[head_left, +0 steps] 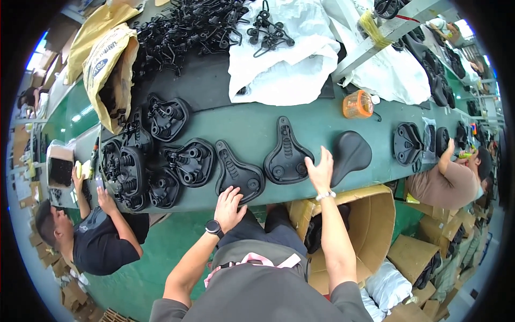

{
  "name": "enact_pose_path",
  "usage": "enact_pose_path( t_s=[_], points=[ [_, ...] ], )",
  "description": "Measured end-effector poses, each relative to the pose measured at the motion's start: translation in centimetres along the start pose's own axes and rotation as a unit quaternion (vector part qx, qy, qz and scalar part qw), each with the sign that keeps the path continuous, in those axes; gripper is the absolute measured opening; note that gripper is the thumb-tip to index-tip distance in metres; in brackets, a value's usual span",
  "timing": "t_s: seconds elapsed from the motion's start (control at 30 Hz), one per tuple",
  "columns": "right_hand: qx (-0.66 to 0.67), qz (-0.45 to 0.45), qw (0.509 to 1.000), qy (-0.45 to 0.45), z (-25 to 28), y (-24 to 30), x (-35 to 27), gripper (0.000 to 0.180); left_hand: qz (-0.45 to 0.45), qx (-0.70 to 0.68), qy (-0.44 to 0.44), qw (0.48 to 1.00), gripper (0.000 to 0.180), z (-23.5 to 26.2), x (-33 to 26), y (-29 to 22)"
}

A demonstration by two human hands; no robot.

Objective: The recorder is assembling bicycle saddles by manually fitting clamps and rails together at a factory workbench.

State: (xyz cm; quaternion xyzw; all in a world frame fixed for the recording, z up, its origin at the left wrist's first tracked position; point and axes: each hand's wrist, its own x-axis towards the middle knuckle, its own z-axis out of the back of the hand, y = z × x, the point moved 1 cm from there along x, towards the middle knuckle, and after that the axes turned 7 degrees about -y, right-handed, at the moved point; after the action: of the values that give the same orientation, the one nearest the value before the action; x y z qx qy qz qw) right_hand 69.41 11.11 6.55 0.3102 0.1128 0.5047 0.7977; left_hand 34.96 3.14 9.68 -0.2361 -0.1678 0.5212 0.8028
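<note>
**Two hands on upturned bicycle saddles**

The left hand (229, 206) lies flat, fingers open and spread, on the near edge of an upside-down black saddle (238, 173) at about 6 o'clock of the picture centre. The right hand (320, 170), also with open fingers, rests between a second upturned saddle (287, 154) and a saddle lying padded side up (350, 154); it touches the side of both and grips nothing. All three saddles lie on the green tabletop (241, 126). At 9 o'clock from the left hand is a cluster of more saddle bases (155, 161). At 1 o'clock from the right hand stands an orange tape roll (358, 104). A cardboard box (370, 220) stands below the tabletop.
</note>
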Motion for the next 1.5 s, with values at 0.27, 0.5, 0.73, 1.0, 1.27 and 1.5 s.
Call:
enact_pose_path(
  t_s=[0.27, 0.5, 0.73, 1.0, 1.27, 1.5],
  points=[
    [0.300, -0.219, 0.895, 0.246, 1.2, -1.0, 1.2, 0.037, 0.253, -0.215, -0.068, 0.941, 0.096, -0.8, 10.4, -6.6],
    [0.532, -0.218, 0.768, 0.282, 9.5, 1.2, -0.7, 0.038, 0.035, -0.228, -0.013, 0.973, 0.082, 8.0, 12.6, -17.9],
    [0.572, -0.188, 0.720, 0.344, 12.6, 2.7, 0.5, 0.042, 0.120, -0.527, 0.148, 0.828, 0.077, 10.6, 12.1, -20.2],
    [0.596, -0.173, 0.658, 0.428, 13.4, 7.5, -1.2, 0.057, 0.148, -0.588, 0.126, 0.785, 0.092, 12.5, 13.2, -20.9],
    [0.586, -0.189, 0.675, 0.406, 13.6, 9.6, -2.0, 0.048, 0.091, -0.545, 0.098, 0.827, 0.079, 13.2, 12.1, -19.8],
    [0.646, -0.290, 0.609, 0.357, 12.1, 10.4, -3.4, 0.033, 0.166, -0.618, 0.062, 0.766, 0.071, 13.1, 11.9, -19.7]
  ],
)
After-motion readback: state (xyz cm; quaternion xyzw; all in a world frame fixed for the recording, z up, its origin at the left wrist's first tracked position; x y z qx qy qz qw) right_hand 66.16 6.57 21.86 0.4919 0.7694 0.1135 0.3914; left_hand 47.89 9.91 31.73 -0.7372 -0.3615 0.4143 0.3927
